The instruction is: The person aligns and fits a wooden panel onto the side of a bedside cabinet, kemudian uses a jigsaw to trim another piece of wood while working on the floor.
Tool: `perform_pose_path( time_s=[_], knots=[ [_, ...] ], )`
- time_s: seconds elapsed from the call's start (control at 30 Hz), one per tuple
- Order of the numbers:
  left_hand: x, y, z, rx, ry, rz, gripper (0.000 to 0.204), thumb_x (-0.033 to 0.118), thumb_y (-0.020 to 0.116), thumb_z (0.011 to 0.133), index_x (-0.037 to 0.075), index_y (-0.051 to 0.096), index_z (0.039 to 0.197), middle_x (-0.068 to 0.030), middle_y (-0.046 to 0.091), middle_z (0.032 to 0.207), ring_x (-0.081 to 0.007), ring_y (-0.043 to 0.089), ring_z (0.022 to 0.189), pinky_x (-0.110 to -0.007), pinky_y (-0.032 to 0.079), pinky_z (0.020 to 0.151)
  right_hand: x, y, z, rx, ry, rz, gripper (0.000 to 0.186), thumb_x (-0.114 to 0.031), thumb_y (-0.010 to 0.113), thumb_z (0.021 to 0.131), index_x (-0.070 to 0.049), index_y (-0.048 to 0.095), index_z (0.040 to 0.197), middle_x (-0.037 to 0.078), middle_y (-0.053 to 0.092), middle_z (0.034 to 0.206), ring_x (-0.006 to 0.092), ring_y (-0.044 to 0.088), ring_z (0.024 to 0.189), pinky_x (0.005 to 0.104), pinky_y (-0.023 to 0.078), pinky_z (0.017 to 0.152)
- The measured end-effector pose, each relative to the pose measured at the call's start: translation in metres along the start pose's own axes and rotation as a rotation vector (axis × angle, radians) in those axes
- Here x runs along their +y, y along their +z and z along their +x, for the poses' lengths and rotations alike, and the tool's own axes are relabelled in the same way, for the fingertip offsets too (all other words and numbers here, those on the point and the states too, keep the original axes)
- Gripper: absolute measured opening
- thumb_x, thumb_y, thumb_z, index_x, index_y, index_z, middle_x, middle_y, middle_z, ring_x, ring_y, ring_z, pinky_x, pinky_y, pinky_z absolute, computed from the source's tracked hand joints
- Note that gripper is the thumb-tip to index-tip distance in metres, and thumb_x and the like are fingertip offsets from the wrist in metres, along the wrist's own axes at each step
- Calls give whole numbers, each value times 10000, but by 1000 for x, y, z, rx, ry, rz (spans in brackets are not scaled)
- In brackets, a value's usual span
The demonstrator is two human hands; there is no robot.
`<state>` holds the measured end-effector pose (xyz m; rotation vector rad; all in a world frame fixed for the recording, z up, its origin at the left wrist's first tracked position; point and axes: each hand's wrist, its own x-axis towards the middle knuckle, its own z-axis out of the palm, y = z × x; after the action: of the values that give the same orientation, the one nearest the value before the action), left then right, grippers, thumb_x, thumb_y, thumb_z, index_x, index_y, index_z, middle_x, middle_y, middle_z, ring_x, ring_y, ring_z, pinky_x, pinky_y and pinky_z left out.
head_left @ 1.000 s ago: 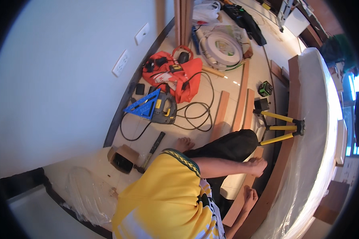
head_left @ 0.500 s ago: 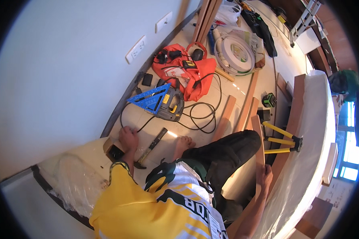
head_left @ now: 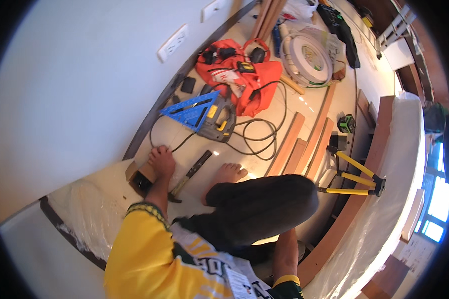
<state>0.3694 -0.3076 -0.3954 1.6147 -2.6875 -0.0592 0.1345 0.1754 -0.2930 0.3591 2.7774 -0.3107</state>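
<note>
My left hand [head_left: 162, 160] rests on the floor by the wall, fingers a little apart and nothing seen in them. Beside its wrist stands a small open cardboard box [head_left: 141, 180] with dark contents. A hammer [head_left: 191, 174] with a dark handle lies just right of that hand, head toward me. Beyond the fingers runs a black cable from a grey and yellow power tool [head_left: 218, 119], on which a blue triangular square [head_left: 192, 112] leans. My right forearm [head_left: 286, 251] goes down behind my bent knee [head_left: 279, 202], which hides my right hand.
A red bag [head_left: 254, 97] lies beyond the power tool. Several wooden strips [head_left: 287, 142] lie right of the cable. A yellow-legged tripod [head_left: 356, 174] stands near a long plastic-covered piece [head_left: 389, 184]. Coiled white edging [head_left: 309, 60] sits farther off; clear plastic sheeting [head_left: 92, 214] lies at left.
My right hand, earlier on a wooden strip at the right, has gone behind my leg. My knee now covers more of the floor. The left hand stays near the box, its fingers more spread.
</note>
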Motion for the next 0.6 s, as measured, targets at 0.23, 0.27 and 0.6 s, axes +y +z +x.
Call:
perform_pose_path(
  time_s=[0.23,0.27,0.6],
  knots=[
    [5,5,-8,-12,37,-118,252,349,582,1052,138,575,1190,-153,520,1274,-390,505,1159,-566,406,932,-150,5,38,71,-444,460,361,-131,733,923,-16,636,1250,204,670,1151,342,700,964,451,575,831],
    [12,7,-6,-2,52,-127,246,345,592,1047,140,579,1182,-154,524,1266,-390,508,1150,-566,411,920,-164,16,60,96,-606,372,298,-74,693,930,-8,630,1214,231,666,1152,418,673,1059,479,550,890],
    [6,7,-6,-81,36,-382,345,371,708,965,135,590,1187,-150,534,1220,-400,515,1154,-581,408,944,-388,20,155,327,-1254,-343,384,-91,588,922,-54,607,1304,117,674,1247,327,619,1193,490,514,981]
  ],
)
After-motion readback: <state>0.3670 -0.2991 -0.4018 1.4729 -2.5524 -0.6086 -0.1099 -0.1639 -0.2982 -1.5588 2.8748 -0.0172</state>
